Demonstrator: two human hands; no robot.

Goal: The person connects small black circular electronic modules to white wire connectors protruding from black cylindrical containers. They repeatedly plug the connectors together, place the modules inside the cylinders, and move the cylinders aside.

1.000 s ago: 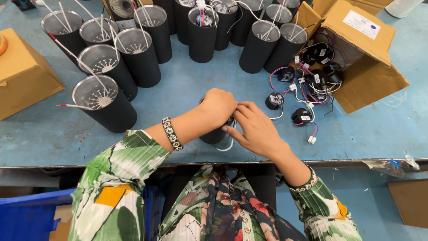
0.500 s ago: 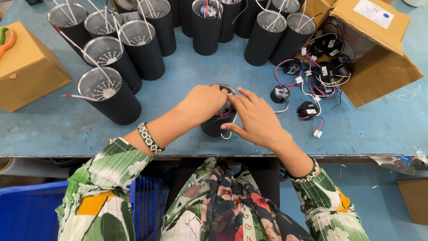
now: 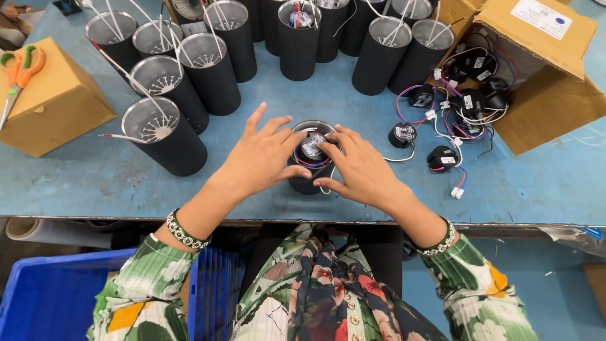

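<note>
Your left hand (image 3: 259, 158) and right hand (image 3: 363, 167) flank the black cylinder (image 3: 309, 167) — fingers spread, tips apparently pressing the small module (image 3: 312, 145) seated in its open top.

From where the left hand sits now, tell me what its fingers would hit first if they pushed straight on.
The left hand points up and to the right across the open-topped black cylinder housing. Going on, its fingers would probably first meet the small grey wired module sitting in the opening, though depth is unclear.
</note>
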